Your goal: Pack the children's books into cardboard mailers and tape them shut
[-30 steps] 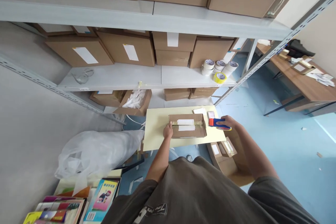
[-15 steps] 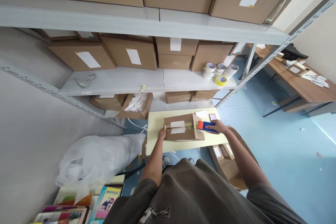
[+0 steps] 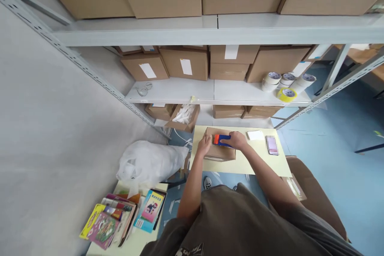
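A small cardboard box sits on the pale yellow table in front of me. My right hand is wrapped round a blue tape dispenser with an orange front, held over the top of the box. At the box's left end, my left hand grips its edge, close to the dispenser's orange front; the fingertips are partly hidden. A white paper slip and a phone lie to the right on the tabletop.
Shelving with several cardboard boxes rises behind the table. Tape rolls stand on its middle shelf. A stuffed white plastic bag and books are at the left. A large open carton stands on the floor at right.
The dispenser has moved left across the box, nearer my left hand. The box looks turned, its white labels no longer on top. My view has shifted left.
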`<action>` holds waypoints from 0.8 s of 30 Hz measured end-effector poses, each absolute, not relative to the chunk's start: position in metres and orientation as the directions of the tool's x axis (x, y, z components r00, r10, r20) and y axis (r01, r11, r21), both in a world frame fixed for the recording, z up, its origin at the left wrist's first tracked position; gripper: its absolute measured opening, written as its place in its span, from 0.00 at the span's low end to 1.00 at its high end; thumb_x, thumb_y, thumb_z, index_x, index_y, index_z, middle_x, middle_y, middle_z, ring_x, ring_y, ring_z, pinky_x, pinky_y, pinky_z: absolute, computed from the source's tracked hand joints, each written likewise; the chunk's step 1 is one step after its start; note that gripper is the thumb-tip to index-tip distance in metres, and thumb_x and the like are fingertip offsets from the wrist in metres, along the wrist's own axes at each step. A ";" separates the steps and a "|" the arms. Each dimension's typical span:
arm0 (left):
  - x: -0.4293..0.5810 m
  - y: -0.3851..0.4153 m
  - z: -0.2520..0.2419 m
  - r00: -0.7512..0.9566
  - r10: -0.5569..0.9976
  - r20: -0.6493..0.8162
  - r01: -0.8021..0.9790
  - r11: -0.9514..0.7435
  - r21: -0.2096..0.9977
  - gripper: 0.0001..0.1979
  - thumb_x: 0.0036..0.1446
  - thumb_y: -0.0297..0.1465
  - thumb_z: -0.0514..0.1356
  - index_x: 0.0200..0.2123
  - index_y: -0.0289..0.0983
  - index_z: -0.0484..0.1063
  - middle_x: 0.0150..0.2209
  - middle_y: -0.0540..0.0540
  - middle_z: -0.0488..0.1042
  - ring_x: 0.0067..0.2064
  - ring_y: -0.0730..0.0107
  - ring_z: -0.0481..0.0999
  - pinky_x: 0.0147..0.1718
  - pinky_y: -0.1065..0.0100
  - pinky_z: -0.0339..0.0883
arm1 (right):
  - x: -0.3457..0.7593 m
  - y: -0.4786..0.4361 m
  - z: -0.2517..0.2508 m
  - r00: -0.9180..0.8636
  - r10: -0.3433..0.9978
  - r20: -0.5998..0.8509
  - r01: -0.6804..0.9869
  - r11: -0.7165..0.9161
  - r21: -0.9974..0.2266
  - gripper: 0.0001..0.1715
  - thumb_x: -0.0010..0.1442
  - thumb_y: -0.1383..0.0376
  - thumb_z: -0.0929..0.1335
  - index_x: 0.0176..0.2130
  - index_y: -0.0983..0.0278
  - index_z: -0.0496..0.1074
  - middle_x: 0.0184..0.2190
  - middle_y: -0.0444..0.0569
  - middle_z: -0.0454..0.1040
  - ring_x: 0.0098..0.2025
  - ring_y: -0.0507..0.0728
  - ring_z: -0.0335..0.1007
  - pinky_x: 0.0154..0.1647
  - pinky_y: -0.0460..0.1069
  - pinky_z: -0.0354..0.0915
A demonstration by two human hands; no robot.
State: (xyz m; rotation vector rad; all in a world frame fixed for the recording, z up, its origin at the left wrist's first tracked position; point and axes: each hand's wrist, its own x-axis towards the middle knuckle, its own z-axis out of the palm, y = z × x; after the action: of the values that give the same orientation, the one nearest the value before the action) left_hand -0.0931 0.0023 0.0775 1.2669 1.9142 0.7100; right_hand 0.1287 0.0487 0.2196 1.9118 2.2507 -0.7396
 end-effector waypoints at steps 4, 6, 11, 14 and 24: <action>-0.091 0.009 0.087 -0.283 0.925 -0.252 0.602 0.376 0.704 0.27 0.74 0.49 0.50 0.58 0.35 0.77 0.56 0.33 0.81 0.59 0.47 0.79 0.56 0.59 0.69 | 0.111 0.050 0.223 -0.200 0.900 -0.387 0.957 0.093 -0.276 0.38 0.56 0.32 0.72 0.42 0.61 0.80 0.45 0.61 0.83 0.50 0.68 0.80 0.44 0.52 0.68; -0.086 0.017 0.092 -0.269 0.922 -0.278 0.623 0.386 0.680 0.26 0.75 0.47 0.49 0.51 0.35 0.80 0.51 0.33 0.83 0.55 0.47 0.81 0.52 0.59 0.70 | 0.117 0.053 0.224 -0.192 0.901 -0.390 0.956 0.081 -0.282 0.39 0.56 0.32 0.72 0.44 0.62 0.80 0.46 0.62 0.83 0.51 0.69 0.79 0.45 0.53 0.69; -0.037 0.036 0.097 -0.235 0.922 -0.307 0.577 0.386 0.720 0.25 0.76 0.45 0.49 0.45 0.36 0.81 0.44 0.36 0.84 0.48 0.51 0.83 0.47 0.61 0.70 | 0.154 0.063 0.222 -0.150 0.918 -0.368 0.960 0.047 -0.275 0.41 0.56 0.33 0.74 0.48 0.65 0.80 0.47 0.64 0.81 0.53 0.70 0.78 0.48 0.53 0.70; -0.001 0.042 0.094 -0.234 0.925 -0.301 0.558 0.381 0.737 0.24 0.76 0.44 0.48 0.47 0.36 0.80 0.46 0.36 0.84 0.49 0.51 0.83 0.47 0.61 0.71 | 0.181 0.069 0.221 -0.129 0.926 -0.355 0.964 0.034 -0.262 0.41 0.54 0.35 0.75 0.48 0.65 0.80 0.48 0.64 0.81 0.53 0.70 0.78 0.48 0.53 0.70; 0.021 0.041 0.082 -0.242 0.929 -0.280 0.646 0.370 0.667 0.24 0.75 0.45 0.48 0.50 0.36 0.78 0.50 0.34 0.83 0.55 0.48 0.81 0.52 0.61 0.70 | 0.377 0.065 0.197 -0.042 0.924 -0.381 0.893 -0.136 -0.429 0.27 0.56 0.42 0.78 0.28 0.62 0.76 0.28 0.58 0.79 0.37 0.68 0.77 0.37 0.57 0.68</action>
State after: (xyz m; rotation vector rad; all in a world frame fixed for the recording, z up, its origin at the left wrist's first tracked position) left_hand 0.0212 0.0412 0.0818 1.3569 1.9835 0.5583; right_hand 0.3769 0.0648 0.1971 2.2090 2.0974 -0.9575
